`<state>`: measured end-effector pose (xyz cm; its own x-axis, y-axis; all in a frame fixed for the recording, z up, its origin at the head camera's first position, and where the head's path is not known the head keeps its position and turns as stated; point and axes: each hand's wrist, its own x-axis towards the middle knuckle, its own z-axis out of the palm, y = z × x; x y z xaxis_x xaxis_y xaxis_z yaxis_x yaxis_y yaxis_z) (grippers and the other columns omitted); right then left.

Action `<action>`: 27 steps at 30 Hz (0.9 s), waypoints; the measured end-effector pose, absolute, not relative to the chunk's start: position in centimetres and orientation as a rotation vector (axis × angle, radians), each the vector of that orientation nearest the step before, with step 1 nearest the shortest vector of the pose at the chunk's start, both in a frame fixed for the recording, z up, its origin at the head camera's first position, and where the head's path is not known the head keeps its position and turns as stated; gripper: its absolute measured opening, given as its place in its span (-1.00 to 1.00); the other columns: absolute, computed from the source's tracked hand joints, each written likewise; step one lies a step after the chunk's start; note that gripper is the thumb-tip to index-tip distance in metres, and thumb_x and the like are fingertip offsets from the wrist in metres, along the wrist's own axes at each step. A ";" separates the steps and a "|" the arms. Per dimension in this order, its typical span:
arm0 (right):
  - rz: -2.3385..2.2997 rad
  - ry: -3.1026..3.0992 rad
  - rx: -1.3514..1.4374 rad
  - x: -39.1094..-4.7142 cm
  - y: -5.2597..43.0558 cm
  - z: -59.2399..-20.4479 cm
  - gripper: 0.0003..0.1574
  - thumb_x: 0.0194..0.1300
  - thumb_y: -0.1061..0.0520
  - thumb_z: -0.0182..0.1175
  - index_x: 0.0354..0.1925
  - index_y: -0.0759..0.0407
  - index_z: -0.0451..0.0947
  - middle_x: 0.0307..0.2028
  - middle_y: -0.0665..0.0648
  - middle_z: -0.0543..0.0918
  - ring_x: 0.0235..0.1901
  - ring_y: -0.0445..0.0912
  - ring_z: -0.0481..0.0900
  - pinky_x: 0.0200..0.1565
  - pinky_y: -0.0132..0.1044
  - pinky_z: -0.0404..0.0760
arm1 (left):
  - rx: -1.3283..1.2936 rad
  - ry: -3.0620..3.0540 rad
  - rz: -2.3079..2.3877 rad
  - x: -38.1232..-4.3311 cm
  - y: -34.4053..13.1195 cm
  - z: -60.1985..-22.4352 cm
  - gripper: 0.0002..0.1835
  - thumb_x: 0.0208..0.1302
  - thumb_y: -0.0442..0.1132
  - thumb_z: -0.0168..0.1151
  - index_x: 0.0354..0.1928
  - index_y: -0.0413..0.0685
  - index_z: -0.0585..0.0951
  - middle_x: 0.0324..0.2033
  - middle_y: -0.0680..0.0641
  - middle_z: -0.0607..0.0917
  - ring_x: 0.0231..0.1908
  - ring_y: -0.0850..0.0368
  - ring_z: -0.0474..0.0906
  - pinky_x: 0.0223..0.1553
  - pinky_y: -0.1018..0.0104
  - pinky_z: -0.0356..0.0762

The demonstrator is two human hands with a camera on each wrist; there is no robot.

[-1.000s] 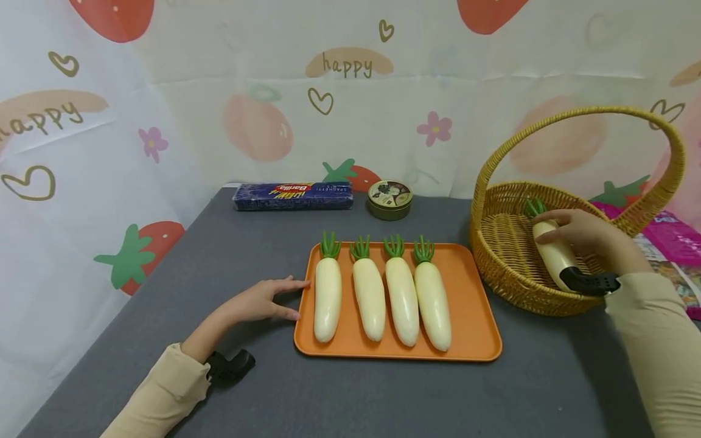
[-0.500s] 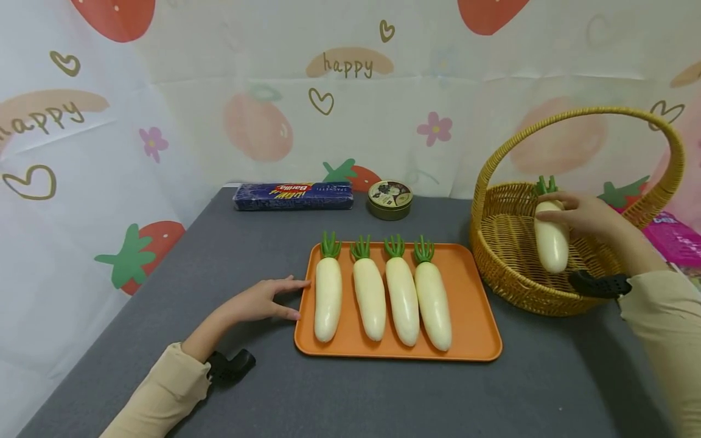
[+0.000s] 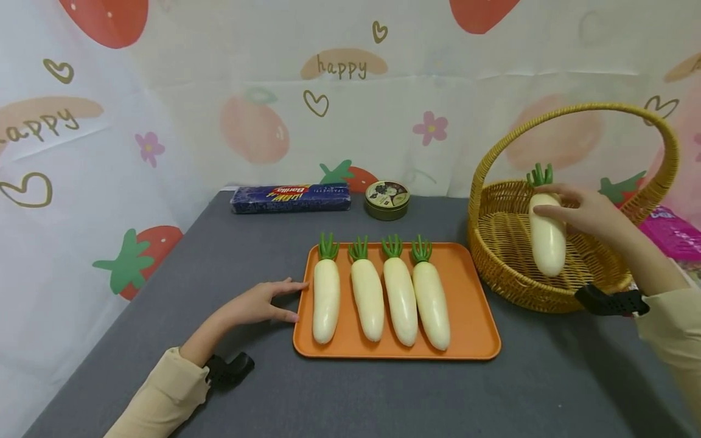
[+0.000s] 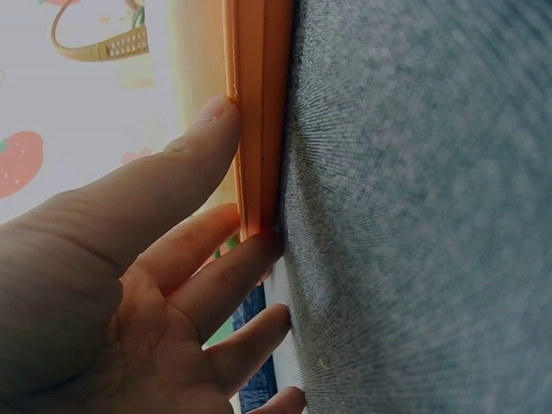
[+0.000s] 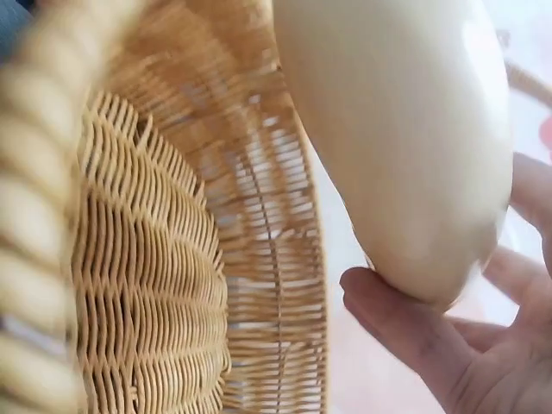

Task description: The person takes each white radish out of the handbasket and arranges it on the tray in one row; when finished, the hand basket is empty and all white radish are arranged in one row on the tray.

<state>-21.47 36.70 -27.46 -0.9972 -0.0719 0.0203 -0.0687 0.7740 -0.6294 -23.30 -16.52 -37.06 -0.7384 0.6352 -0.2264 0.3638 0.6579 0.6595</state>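
Observation:
My right hand (image 3: 583, 210) grips a white radish (image 3: 547, 240) near its green leafy top, holding it over the wicker basket (image 3: 506, 286). In the right wrist view the radish (image 5: 401, 147) fills the upper middle, with thumb and fingers around its end and the basket wall (image 5: 276, 285) to its left. Several more white radishes (image 3: 402, 301) lie side by side on an orange tray (image 3: 471, 304), leaves pointing away from me. My left hand (image 3: 263, 302) has its fingers extended at the tray's left edge. In the left wrist view thumb and fingertips touch the orange rim (image 4: 257, 112).
Behind the tray lie a blue spaghetti box (image 3: 290, 199) and a round tin (image 3: 387, 201). The basket's tall handle (image 3: 575, 109) arches above its opening. A pink package (image 3: 670, 234) sits right of the basket. A printed cloth (image 3: 219, 73) hangs behind the grey tabletop (image 3: 246, 249).
The right hand has lifted the radish up from the basket's floor, and its lower end has swung toward upright. The left hand stays at the tray's edge. The view has shifted slightly.

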 end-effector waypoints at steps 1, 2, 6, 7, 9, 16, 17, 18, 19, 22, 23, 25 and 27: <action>-1.043 2.959 -0.120 -21.3 36.5 -27.4 -0.22 0.28 -0.16 0.01 0.32 0.20 0.12 0.05 0.44 0.28 -0.18 0.17 0.38 -0.44 -0.18 0.48 | 0.781 2.434 0.834 -23.3 -16.6 -37.1 -0.26 0.11 -0.02 0.24 0.30 -0.14 0.24 0.25 -0.40 0.07 0.24 -0.30 -0.06 0.10 -0.21 0.00; -1.037 2.966 -0.123 -21.1 36.4 -27.4 -0.22 0.28 -0.15 0.01 0.31 0.20 0.12 0.04 0.44 0.28 -0.19 0.17 0.39 -0.45 -0.18 0.49 | 0.782 2.435 0.837 -23.3 -16.6 -37.1 -0.26 0.11 -0.02 0.24 0.30 -0.14 0.24 0.25 -0.40 0.07 0.24 -0.30 -0.06 0.09 -0.21 0.00; -1.002 2.981 -0.126 -20.3 35.8 -27.4 -0.21 0.28 -0.17 0.01 0.33 0.17 0.11 0.09 0.46 0.23 -0.15 0.22 0.39 -0.44 -0.16 0.49 | 0.782 2.441 0.839 -23.2 -16.6 -37.1 -0.27 0.11 -0.03 0.24 0.29 -0.14 0.25 0.25 -0.41 0.07 0.23 -0.31 -0.06 0.09 -0.22 -0.01; -1.016 2.973 -0.131 -20.1 35.7 -27.4 -0.21 0.28 -0.17 0.01 0.33 0.17 0.10 0.10 0.47 0.22 -0.14 0.24 0.39 -0.43 -0.16 0.50 | 0.782 2.441 0.836 -23.2 -16.6 -37.0 -0.27 0.12 -0.02 0.24 0.30 -0.14 0.25 0.25 -0.41 0.07 0.23 -0.31 -0.06 0.09 -0.22 -0.01; -1.043 2.962 -0.137 -19.7 35.3 -27.4 -0.22 0.28 -0.16 0.01 0.33 0.16 0.11 0.11 0.45 0.23 -0.14 0.24 0.39 -0.42 -0.16 0.52 | 0.782 2.440 0.830 -23.2 -16.6 -37.0 -0.26 0.12 -0.02 0.24 0.30 -0.14 0.24 0.25 -0.41 0.07 0.23 -0.31 -0.06 0.09 -0.23 -0.01; -1.115 2.973 -0.194 -18.4 33.7 -27.7 -0.30 0.27 -0.09 0.07 0.29 0.14 0.20 0.06 0.36 0.31 -0.28 0.03 0.49 -0.47 -0.20 0.53 | 0.776 2.442 0.833 -23.2 -16.6 -37.1 -0.26 0.11 -0.03 0.25 0.30 -0.13 0.25 0.25 -0.40 0.08 0.23 -0.31 -0.06 0.09 -0.24 -0.02; -1.131 2.974 -0.209 -18.2 33.4 -27.8 -0.31 0.26 -0.08 0.08 0.28 0.14 0.21 0.07 0.36 0.31 -0.27 0.06 0.51 -0.47 -0.21 0.53 | 0.776 2.441 0.836 -23.2 -16.6 -37.1 -0.27 0.11 -0.03 0.25 0.29 -0.13 0.25 0.25 -0.40 0.08 0.23 -0.31 -0.06 0.09 -0.23 -0.02; -1.146 2.968 -0.226 -17.9 33.1 -27.9 -0.31 0.26 -0.07 0.09 0.28 0.14 0.21 0.09 0.36 0.30 -0.24 0.09 0.51 -0.46 -0.22 0.54 | 0.778 2.440 0.838 -23.2 -16.6 -37.1 -0.27 0.11 -0.03 0.25 0.29 -0.14 0.25 0.25 -0.41 0.08 0.23 -0.31 -0.06 0.09 -0.23 -0.02; -1.172 2.954 -0.243 -17.6 32.9 -28.1 -0.31 0.26 -0.05 0.09 0.28 0.14 0.21 0.10 0.37 0.29 -0.19 0.14 0.51 -0.45 -0.22 0.54 | 0.778 2.438 0.836 -23.2 -16.6 -37.1 -0.27 0.11 -0.03 0.25 0.29 -0.14 0.25 0.25 -0.41 0.08 0.23 -0.31 -0.06 0.09 -0.23 -0.02; -1.252 2.900 -0.301 -16.5 31.9 -28.4 -0.33 0.28 -0.01 0.08 0.28 0.18 0.20 0.14 0.39 0.25 -0.08 0.29 0.43 -0.42 -0.23 0.55 | 0.784 2.436 0.830 -23.1 -16.6 -37.2 -0.27 0.11 -0.02 0.24 0.29 -0.14 0.25 0.24 -0.41 0.08 0.23 -0.31 -0.05 0.09 -0.23 -0.01; -1.265 2.895 -0.308 -16.2 31.6 -28.5 -0.34 0.28 0.00 0.09 0.28 0.17 0.21 0.15 0.37 0.25 -0.05 0.31 0.41 -0.41 -0.24 0.55 | 0.789 2.436 0.832 -23.1 -16.6 -37.2 -0.27 0.11 -0.03 0.24 0.29 -0.14 0.25 0.24 -0.41 0.08 0.23 -0.31 -0.05 0.09 -0.23 -0.01; -1.280 2.886 -0.324 -15.6 31.0 -28.7 -0.36 0.28 0.02 0.09 0.26 0.19 0.23 0.16 0.36 0.25 -0.04 0.31 0.40 -0.41 -0.24 0.54 | 0.795 2.438 0.834 -23.1 -16.6 -37.1 -0.27 0.11 -0.03 0.25 0.29 -0.14 0.26 0.24 -0.41 0.08 0.23 -0.31 -0.05 0.09 -0.22 0.00; -1.287 2.885 -0.349 -15.2 30.4 -28.8 -0.36 0.27 0.04 0.11 0.25 0.21 0.24 0.14 0.36 0.28 -0.06 0.30 0.42 -0.41 -0.25 0.54 | 0.799 2.439 0.839 -23.2 -16.5 -37.1 -0.27 0.10 -0.03 0.25 0.29 -0.15 0.26 0.24 -0.41 0.09 0.23 -0.30 -0.04 0.10 -0.21 0.00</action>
<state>-15.23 30.41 -28.81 -0.9752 -0.1844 0.1220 -0.2140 0.6480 -0.7310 -23.17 -16.54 -37.09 -0.7377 0.6414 -0.2109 0.3761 0.6498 0.6606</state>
